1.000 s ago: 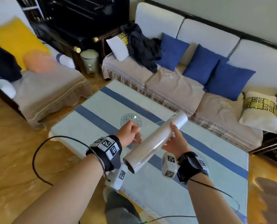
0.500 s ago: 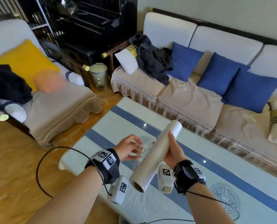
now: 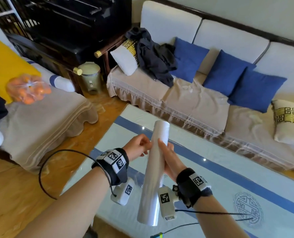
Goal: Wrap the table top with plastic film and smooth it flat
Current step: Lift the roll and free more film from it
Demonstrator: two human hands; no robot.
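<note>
Above the pale, blue-striped glossy surface (image 3: 220, 189), the white cylindrical roll of plastic film (image 3: 154, 176) is held in the air, tilted with its far end up, touching nothing below. Wrapping looks barely begun: no sheet is drawn off the roll, and laying, wrapping and smoothing all seem left to do. The right hand (image 3: 168, 158) grips the roll around its upper middle from the right. The left hand (image 3: 138, 147), just beside it, curls its fingers against the roll's left side, apparently pinching for the film's loose edge.
</note>
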